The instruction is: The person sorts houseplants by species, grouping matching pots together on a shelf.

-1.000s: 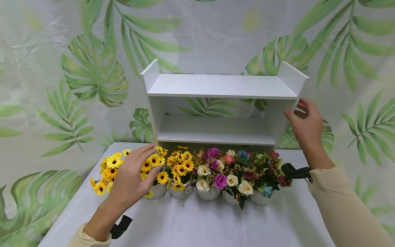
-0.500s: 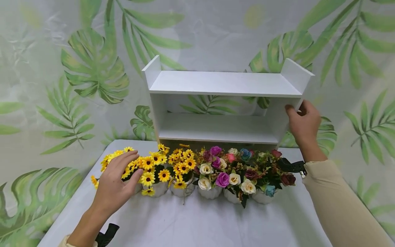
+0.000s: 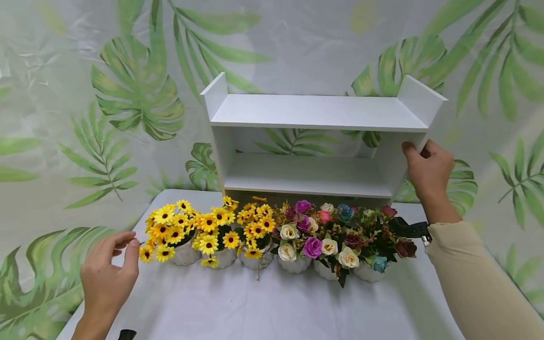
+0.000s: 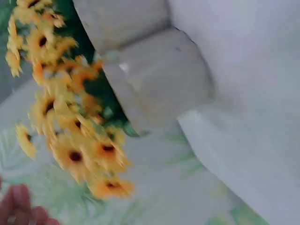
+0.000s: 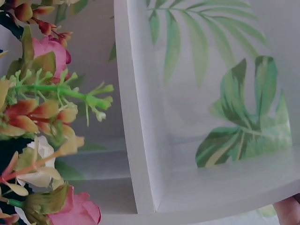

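Note:
A white two-tier shelf (image 3: 314, 111) stands at the back of the table. My right hand (image 3: 431, 172) grips the front edge of its right side panel, thumb on the inner face and fingers around the outside. In the right wrist view a fingertip (image 5: 288, 210) shows at the shelf's side panel. My left hand (image 3: 109, 276) is just left of the leftmost pot of yellow artificial sunflowers (image 3: 170, 229), fingers loosely bent and holding nothing. The left wrist view shows those blooms (image 4: 75, 154) and their white pot (image 4: 161, 79), with fingertips at the lower left corner.
Several potted artificial flowers stand in a row before the shelf: yellow sunflowers (image 3: 257, 229) on the left, mixed roses (image 3: 312, 246) on the right. A white cloth (image 3: 272, 311) covers the table. A leaf-patterned backdrop (image 3: 297, 47) hangs behind.
My right hand has come to the shelf's right panel and taken hold of it. My left hand has moved left and down, away from in front of the yellow flowers.

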{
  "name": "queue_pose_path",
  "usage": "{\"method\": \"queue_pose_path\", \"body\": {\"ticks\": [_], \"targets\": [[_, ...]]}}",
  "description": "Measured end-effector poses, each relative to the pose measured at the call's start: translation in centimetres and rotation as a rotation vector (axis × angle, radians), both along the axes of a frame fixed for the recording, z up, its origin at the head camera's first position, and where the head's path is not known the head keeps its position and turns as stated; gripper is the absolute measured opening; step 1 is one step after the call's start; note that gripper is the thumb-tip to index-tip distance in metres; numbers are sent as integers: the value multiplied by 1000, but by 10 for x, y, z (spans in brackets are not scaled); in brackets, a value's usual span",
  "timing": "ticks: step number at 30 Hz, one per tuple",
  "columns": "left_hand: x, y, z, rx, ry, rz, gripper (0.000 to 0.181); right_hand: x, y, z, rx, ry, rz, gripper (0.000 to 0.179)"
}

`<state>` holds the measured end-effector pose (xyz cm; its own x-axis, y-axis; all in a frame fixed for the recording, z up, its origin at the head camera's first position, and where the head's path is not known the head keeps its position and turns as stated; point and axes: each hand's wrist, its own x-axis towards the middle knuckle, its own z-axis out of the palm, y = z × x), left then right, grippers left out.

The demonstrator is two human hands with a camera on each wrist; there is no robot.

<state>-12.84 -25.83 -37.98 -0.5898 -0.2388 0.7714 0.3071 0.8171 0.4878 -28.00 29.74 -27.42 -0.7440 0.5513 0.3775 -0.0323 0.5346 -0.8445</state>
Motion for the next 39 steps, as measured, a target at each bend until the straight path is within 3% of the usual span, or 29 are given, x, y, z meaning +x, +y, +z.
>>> {"method": "queue_pose_path", "body": {"ticks": [2, 4, 7, 9, 10, 12, 15, 18, 21, 27, 31, 39], "targets": [[5, -8, -6, 47, -139, 72, 15, 0, 1, 2, -10, -18, 4, 33], [4, -16, -13, 100, -361, 92, 17, 1, 1, 2, -19, -16, 2, 31], [-6, -27, -23, 279, -720, 29, 31, 2, 3, 1, -33, 6, 11, 28], [-16, -36, -30, 467, -886, -60, 43, 2, 3, 0, -37, 24, 24, 29], [-21, -39, -34, 559, -945, -93, 48, 3, 4, -1, -34, 32, 29, 30], [-29, -46, -44, 713, -995, -174, 55, 4, 4, -2, -27, 37, 38, 31], [-33, -49, -58, 796, -1077, -290, 59, 4, 4, -3, -19, 49, 45, 32], [-35, -46, -68, 794, -1123, -354, 61, 3, 3, -4, -16, 66, 54, 31], [-38, -39, -70, 736, -1128, -344, 65, 3, 2, -3, 6, 71, 43, 33], [-45, -24, -66, 662, -1057, -296, 67, 5, -1, 3, 95, -39, -19, 40], [-46, -17, -63, 606, -1006, -314, 74, 5, -5, 6, 24, -97, 15, 49], [-54, -9, -62, 475, -869, -381, 67, 6, -5, 7, -70, -50, 80, 48]]}}
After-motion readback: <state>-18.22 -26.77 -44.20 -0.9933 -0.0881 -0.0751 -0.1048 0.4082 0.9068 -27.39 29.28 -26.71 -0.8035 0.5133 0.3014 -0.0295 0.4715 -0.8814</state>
